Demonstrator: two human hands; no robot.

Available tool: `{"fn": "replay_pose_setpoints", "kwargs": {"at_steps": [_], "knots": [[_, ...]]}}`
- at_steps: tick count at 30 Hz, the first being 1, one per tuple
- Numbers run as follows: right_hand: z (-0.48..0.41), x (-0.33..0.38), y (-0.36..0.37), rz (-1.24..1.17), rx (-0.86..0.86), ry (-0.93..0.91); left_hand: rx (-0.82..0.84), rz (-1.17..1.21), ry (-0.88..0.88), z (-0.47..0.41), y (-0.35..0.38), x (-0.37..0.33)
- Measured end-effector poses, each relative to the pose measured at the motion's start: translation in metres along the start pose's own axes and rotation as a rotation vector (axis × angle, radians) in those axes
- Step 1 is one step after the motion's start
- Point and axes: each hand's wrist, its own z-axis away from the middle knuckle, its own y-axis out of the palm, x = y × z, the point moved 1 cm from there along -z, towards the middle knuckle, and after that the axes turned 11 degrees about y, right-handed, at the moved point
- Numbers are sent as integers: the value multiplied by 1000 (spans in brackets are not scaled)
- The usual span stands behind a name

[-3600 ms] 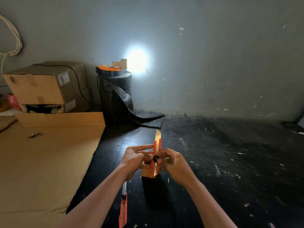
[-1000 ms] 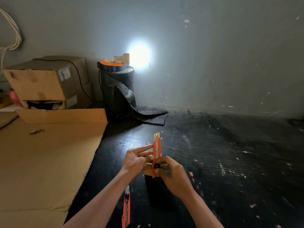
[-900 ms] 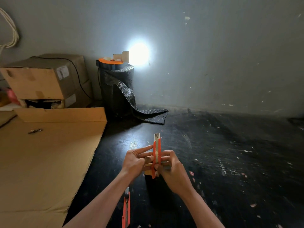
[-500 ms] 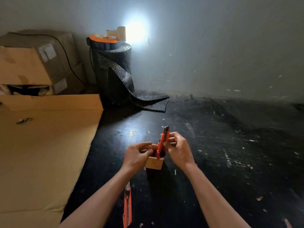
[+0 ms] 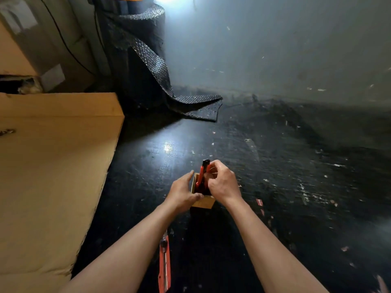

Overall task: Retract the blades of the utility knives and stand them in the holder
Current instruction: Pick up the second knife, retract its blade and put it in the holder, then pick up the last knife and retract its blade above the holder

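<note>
A small wooden box holder [image 5: 202,203] stands on the dark floor. An orange utility knife [image 5: 202,173] stands tilted inside it, its dark tip pointing up and no blade showing. My right hand [image 5: 222,183] pinches the knife near its top. My left hand [image 5: 183,192] clasps the holder's left side, thumb on its near rim. A second orange utility knife [image 5: 164,264] lies flat on the floor between my forearms, partly hidden under my left arm.
A large cardboard sheet [image 5: 50,176] covers the floor to the left. A roll of black bubble wrap [image 5: 137,60] stands at the wall, its loose end trailing on the floor. Cardboard boxes [image 5: 42,45] sit at the far left. Scraps litter the dark floor on the right.
The blade that stuck out of the held knife has been drawn in. The knife has gone down into the holder, and my left hand moved onto the holder. The view tipped downward.
</note>
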Motion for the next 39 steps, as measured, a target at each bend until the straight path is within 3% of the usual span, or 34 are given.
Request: {"fn": "replay_pose_setpoints", "kwargs": {"at_steps": [15, 24, 32, 39], "knots": [[-11, -9, 19, 56, -31, 56, -6, 122, 57, -4, 2, 11], [19, -7, 12, 100, -42, -40, -168, 42, 55, 27, -5, 14], [78, -19, 48, 124, 122, -31, -271, -47, -18, 117, -7, 49], [129, -35, 91, 264, 314, 37, -232, -57, -145, 167, 0, 79]]}}
